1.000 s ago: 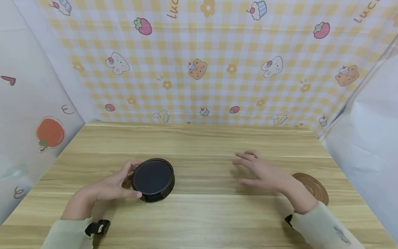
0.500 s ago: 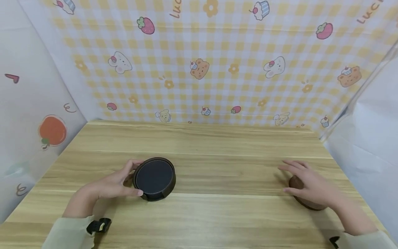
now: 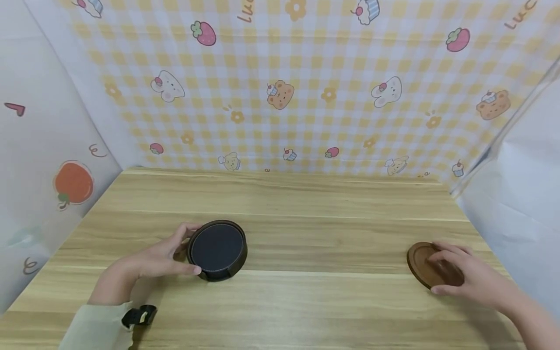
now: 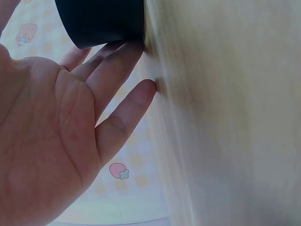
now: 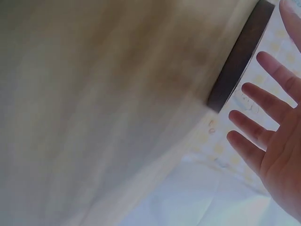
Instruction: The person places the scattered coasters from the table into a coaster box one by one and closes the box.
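A black round coaster holder (image 3: 217,249) with a flat, stitched dark coaster on top stands left of centre. My left hand (image 3: 155,260) grips its left side, the thumb at the front and the fingers behind. In the left wrist view, two fingertips meet the lower edge of the holder (image 4: 103,21), while the little finger reaches the tabletop. At the right lies a brown round wooden disc (image 3: 420,261) with a ringed face. My right hand (image 3: 474,274) hovers over its right part, hiding some of it. The right wrist view shows the fingers spread, above the disc (image 5: 240,56).
Both round things lie on a light wood-grain table (image 3: 306,301). Behind it hangs a yellow checked cloth (image 3: 302,63) with cartoon prints. White sheets close off the left (image 3: 39,131) and right (image 3: 525,180) sides.
My right hand has moved right from mid-table, passing over the brown disc to its right side. My left hand and the coaster holder have stayed in place.
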`<state>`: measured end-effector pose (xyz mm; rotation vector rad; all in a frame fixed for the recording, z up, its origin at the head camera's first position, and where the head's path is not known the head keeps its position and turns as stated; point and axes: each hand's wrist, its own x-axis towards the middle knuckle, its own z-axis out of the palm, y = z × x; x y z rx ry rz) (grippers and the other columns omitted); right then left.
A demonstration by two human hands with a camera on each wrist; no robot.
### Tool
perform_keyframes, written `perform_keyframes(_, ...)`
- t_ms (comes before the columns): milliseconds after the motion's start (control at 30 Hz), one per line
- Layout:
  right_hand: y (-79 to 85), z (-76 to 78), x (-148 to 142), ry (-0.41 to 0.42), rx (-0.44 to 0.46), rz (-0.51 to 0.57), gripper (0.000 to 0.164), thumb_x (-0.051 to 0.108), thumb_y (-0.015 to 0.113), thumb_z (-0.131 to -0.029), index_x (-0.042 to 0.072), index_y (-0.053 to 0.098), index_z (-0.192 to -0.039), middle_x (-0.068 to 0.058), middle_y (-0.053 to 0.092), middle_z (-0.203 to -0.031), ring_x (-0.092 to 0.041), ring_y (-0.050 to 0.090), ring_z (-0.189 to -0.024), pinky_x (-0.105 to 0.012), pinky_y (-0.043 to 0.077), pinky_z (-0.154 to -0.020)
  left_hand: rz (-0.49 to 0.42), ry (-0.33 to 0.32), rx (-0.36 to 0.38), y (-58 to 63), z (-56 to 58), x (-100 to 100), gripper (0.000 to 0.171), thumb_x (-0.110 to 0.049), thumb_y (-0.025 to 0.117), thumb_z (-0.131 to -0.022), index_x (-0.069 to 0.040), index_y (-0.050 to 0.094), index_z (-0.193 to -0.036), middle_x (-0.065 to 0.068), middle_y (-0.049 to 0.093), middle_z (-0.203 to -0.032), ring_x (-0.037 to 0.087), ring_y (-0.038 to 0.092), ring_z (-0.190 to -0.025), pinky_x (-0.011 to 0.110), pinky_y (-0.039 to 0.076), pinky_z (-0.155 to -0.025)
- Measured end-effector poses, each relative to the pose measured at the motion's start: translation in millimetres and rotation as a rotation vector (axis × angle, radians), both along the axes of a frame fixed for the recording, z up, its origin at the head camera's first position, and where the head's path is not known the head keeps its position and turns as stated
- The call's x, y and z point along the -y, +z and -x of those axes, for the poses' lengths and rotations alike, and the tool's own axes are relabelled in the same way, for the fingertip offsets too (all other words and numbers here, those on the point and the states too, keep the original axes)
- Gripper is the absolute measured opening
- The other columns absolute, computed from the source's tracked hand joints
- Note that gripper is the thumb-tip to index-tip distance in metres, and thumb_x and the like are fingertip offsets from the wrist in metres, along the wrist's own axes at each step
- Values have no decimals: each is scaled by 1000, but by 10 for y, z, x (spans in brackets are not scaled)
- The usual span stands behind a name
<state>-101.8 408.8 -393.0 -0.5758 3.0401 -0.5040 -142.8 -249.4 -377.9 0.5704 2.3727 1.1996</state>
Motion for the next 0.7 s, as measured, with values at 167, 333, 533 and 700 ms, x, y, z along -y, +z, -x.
perform_keyframes(167, -40, -58, -87, -19, 20, -12, 60, 37, 92, -63, 15, 67, -113, -30, 46, -144, -52, 40, -121, -68, 40, -82, 6, 6, 0, 16, -4, -8, 89, -28, 79, -85, -8, 19, -147, 35, 28, -152, 63, 28, -138, 75, 30, -104)
perform_keyframes(333, -82, -55, -130, 5, 10, -20, 63, 36, 92, -62, 14, 66, -115, -31, 45, -144, -52, 41, -120, -68, 41, -81, 7, 1, 5, 15, -2, -10, 88, -28, 79, -85, -9, 19, -147, 35, 28, -152, 61, 29, -138, 73, 30, -105)
perform_keyframes(533, -153, -29, -187, 52, -53, -48, 65, 38, 92, -62, 21, 64, -118, -22, 42, -152, -19, 31, -144, -33, 44, -95, 1, 4, 16, 7, -6, -15, 87, -27, 79, -85, -8, 20, -146, 33, 29, -152, 59, 32, -139, 71, 30, -106)
perform_keyframes(700, -180, 11, -205, 102, -81, 4, 67, 33, 93, -63, 20, 61, -121, -21, 37, -155, 29, 5, -125, 4, 13, -96, -1, 9, 13, 12, -7, -11, 88, -27, 79, -84, -8, 20, -146, 33, 29, -153, 59, 31, -139, 71, 31, -106)
